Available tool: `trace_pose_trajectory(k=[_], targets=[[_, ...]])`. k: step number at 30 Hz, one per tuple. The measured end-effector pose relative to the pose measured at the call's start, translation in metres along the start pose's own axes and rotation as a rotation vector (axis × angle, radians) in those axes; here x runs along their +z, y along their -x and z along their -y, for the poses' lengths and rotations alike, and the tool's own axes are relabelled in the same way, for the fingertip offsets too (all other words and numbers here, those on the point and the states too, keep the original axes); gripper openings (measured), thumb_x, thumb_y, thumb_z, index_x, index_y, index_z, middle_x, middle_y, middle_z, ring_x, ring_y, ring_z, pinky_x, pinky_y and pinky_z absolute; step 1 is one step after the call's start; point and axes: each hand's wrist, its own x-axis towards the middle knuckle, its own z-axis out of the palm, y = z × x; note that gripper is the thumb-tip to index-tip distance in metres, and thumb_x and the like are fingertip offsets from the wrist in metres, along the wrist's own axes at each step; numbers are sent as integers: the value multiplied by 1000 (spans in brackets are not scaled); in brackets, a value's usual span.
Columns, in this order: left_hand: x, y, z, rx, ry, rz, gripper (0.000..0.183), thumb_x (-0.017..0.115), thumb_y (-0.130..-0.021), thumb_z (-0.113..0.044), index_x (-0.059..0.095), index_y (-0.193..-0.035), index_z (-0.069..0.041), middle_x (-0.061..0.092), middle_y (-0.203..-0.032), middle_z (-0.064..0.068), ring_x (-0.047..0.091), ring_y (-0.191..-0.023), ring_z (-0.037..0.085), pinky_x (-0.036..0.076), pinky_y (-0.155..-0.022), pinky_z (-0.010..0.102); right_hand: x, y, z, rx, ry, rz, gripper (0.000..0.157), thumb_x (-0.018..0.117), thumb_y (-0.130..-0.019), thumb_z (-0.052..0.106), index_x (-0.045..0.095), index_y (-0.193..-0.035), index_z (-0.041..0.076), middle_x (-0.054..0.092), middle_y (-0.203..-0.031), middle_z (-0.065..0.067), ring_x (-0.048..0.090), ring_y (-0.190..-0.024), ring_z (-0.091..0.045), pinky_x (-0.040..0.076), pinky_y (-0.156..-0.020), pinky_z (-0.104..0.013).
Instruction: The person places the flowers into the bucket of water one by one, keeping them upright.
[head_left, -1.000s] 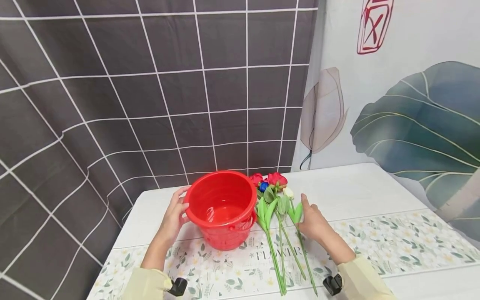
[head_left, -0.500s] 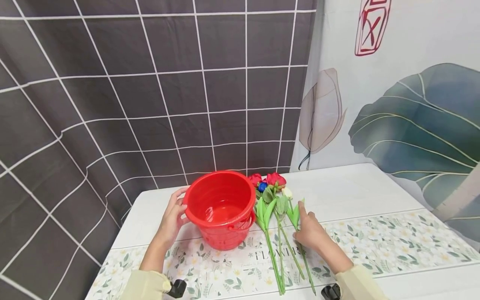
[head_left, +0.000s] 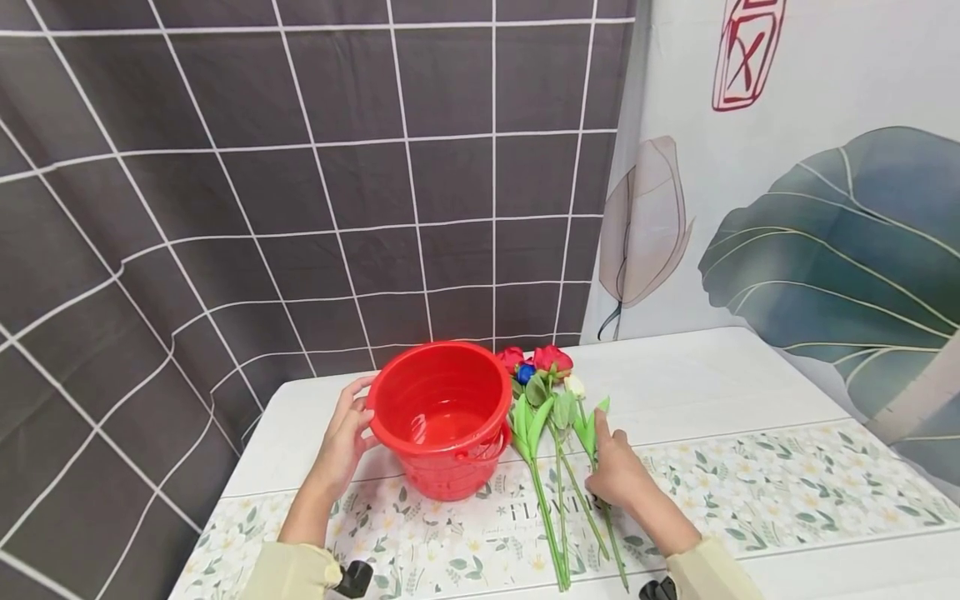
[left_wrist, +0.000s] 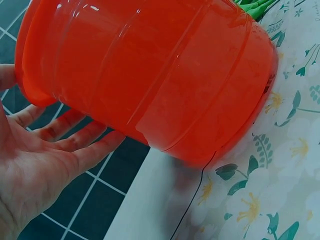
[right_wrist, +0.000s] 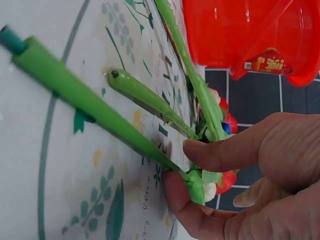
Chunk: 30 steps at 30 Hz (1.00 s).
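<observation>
Straddling the green stem (right_wrist: 100, 105) of the white flower (head_left: 574, 385) on the table (head_left: 697, 367), thumb and finger of my right hand (head_left: 621, 472) sit close; whether they're pinching, I can't tell. Other stems (head_left: 547, 508) crowd that hand's eight o'clock, red blooms (head_left: 552, 359) at eleven. Past them, toward half past nine, stands the red bucket (head_left: 450, 471), my left hand (head_left: 343, 442) touching it, fingers fairly straight; gridded cloth (head_left: 442, 183) at the bucket's twelve.

Indoor studio-like setting: creased grid drape (head_left: 442, 183), leaf-print backdrop (head_left: 840, 250)
</observation>
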Motion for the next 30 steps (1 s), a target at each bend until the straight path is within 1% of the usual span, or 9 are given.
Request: trace_pose_trajectory(k=[7,10,18,21,23,25,26,29,30], targets=[[1,0,0,6,0,5,53,36,-91,-11,30,-144,-12,43,-140,15,46,-122,36,53,-84,32,5,1,-1,-24,33,-31,105,64,-63,-17,6,-150,-8,33,-125,-46,51,-62,-25,45,-49,-33],[1,0,-1,6,-4,7,52,37,-92,-10,30,-144,-12,43,-141,15,46,-123,36,53,-85,34,8,1,-2,-28,57,-44,104,63,-62,-17,8,-149,-8,35,-122,-44,51,-65,-27,44,-48,-33],[2,1,-3,-6,-10,7,53,37,-91,-10,29,-144,-12,42,-142,15,43,-124,38,53,-84,33,9,3,-1,-16,7,-43,105,60,-63,-20,4,-151,-5,29,-127,-45,48,-59,-24,41,-45,-32],[2,1,-3,-12,-8,4,54,37,-91,-10,29,-144,-13,42,-142,15,43,-124,37,53,-84,32,7,3,-1,-9,-27,-48,105,59,-64,-20,3,-151,-4,29,-131,-44,51,-64,-27,42,-47,-33],[2,1,-3,-11,-8,2,54,36,-91,-10,29,-144,-13,42,-141,15,44,-123,37,53,-84,33,5,3,-1,-9,-44,-64,103,58,-65,-19,4,-151,-5,29,-134,-44,56,-75,-35,48,-53,-37],[2,1,-3,-11,-4,1,53,36,-91,-10,29,-144,-13,42,-140,15,44,-123,37,53,-84,34,3,3,-1,-15,-57,-85,99,58,-66,-18,6,-150,-7,37,-129,-42,57,-83,-38,50,-59,-40],[2,1,-2,-10,-4,1,53,36,-91,-10,29,-144,-13,42,-140,15,44,-123,37,53,-84,34,2,3,-1,-20,-65,-96,98,57,-66,-18,7,-149,-8,43,-124,-40,57,-83,-37,50,-61,-41],[2,2,-2,-10,-7,1,53,36,-91,-10,29,-144,-13,42,-140,14,44,-123,37,53,-84,34,0,1,-3,-22,-95,-128,95,57,-65,-16,11,-147,-11,54,-104,-28,57,-76,-31,49,-62,-39],[2,2,-2,-12,-10,-1,53,37,-91,-10,29,-144,-13,42,-141,14,45,-123,37,53,-84,33,0,0,-4,-18,-114,-133,94,57,-64,-16,11,-147,-11,54,-97,-23,53,-70,-25,47,-57,-36]])
